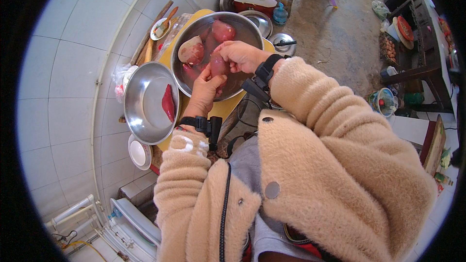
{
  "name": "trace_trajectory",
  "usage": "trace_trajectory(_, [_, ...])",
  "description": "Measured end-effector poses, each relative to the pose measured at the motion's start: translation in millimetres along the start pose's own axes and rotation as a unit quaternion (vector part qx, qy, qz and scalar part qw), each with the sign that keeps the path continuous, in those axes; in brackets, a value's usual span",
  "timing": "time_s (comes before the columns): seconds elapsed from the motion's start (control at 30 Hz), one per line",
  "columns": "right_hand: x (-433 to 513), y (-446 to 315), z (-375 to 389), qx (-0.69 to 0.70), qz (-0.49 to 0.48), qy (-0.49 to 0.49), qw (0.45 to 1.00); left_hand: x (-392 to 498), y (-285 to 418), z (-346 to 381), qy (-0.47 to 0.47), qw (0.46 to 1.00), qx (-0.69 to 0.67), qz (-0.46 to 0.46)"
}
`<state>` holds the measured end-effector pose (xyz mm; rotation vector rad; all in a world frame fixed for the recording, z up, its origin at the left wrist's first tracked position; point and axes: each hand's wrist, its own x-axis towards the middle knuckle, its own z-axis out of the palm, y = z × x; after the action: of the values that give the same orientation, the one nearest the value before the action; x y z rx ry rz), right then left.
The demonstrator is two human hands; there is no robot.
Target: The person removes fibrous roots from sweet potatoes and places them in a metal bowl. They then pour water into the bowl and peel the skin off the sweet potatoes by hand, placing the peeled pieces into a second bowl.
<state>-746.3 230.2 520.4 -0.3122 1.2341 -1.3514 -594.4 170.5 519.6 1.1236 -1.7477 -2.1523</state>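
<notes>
Over a large steel basin of murky water, my left hand grips a red-skinned sweet potato from below. My right hand has its curled fingers against the upper part of the same sweet potato; whether they hold something small is hidden. Around it in the basin sit a round sweet potato at the far side and a larger one with pale, muddy skin to the left. Another red one lies partly under the water. In a second steel bowl, nearer and to the left, rests a slender red sweet potato.
A tiled wall with a pipe borders the left. Beyond the yellow board stand a steel lid, another lid and a blue plastic bottle. White bowls and a dish with a brush sit by the wall.
</notes>
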Motion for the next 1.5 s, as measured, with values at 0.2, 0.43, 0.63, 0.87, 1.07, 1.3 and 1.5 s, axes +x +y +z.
trace_trajectory(0.2, [46, 27, -28, -0.187, -0.078, 0.057, 0.978, 3, -2, -8, 0.000, 0.997, -0.053, -0.051])
trace_trajectory(0.43, [90, 56, -61, -0.419, -0.112, 0.203, 0.878, 9, -2, -11, 0.039, 0.990, -0.114, -0.077])
trace_trajectory(0.63, [39, 38, -17, -0.087, -0.131, -0.041, 0.987, 22, -11, -5, 0.064, 0.986, -0.152, -0.037])
trace_trajectory(0.87, [11, 24, 11, -0.250, -0.202, 0.058, 0.945, 39, -25, -7, 0.172, 0.930, 0.286, 0.152])
trace_trajectory(1.07, [4, 22, 9, -0.178, -0.215, 0.047, 0.959, 23, -3, 13, 0.133, 0.977, 0.050, 0.160])
trace_trajectory(1.3, [-3, 13, 15, -0.295, -0.307, 0.070, 0.902, 17, 10, -3, 0.001, 0.997, -0.083, 0.010])
trace_trajectory(1.5, [2, 21, 22, -0.310, -0.299, 0.172, 0.886, 34, -9, 7, 0.067, 0.966, 0.105, 0.225])
